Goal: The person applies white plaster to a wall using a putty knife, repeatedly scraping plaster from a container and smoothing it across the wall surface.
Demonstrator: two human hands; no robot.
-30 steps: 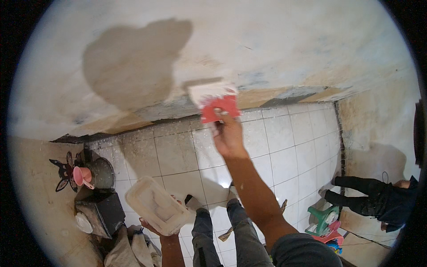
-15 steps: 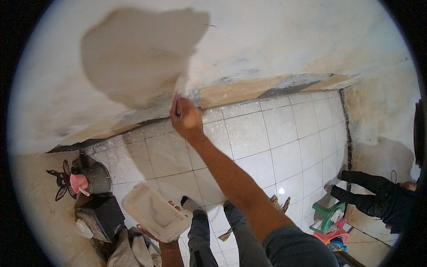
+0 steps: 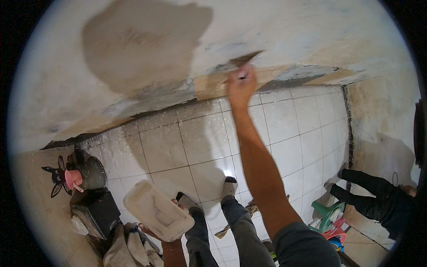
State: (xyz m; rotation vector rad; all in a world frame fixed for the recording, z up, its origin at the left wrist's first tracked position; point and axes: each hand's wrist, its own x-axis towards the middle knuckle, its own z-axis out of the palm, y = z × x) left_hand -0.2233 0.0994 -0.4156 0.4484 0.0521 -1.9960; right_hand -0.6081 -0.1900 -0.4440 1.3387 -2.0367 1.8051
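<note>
My right hand point(image 3: 241, 85) is closed around a putty knife. The wide blade of the putty knife point(image 3: 246, 58) lies at the lower part of the pale wall point(image 3: 284, 33), beside a patchy grey and tan strip. My left hand point(image 3: 150, 232) holds a shallow whitish plastic tub point(image 3: 160, 209) from below, with its fingertips over the right rim. Whitish smears coat the inside of the tub, which is tilted slightly. Most of the left palm is hidden beneath it.
White floor tiles point(image 3: 204, 147) with pale specks run along the wall. At left stand a dark bucket point(image 3: 95, 173), a pink dipper point(image 3: 73, 179) and a black box point(image 3: 95, 211). At right, a person in dark clothes point(image 3: 373, 193) is near a green plastic stool point(image 3: 328, 213).
My right hand has moved right and up along the wall with the putty knife, whose blade now shows clearly. The tub stays in my left hand, tilted a little differently.
</note>
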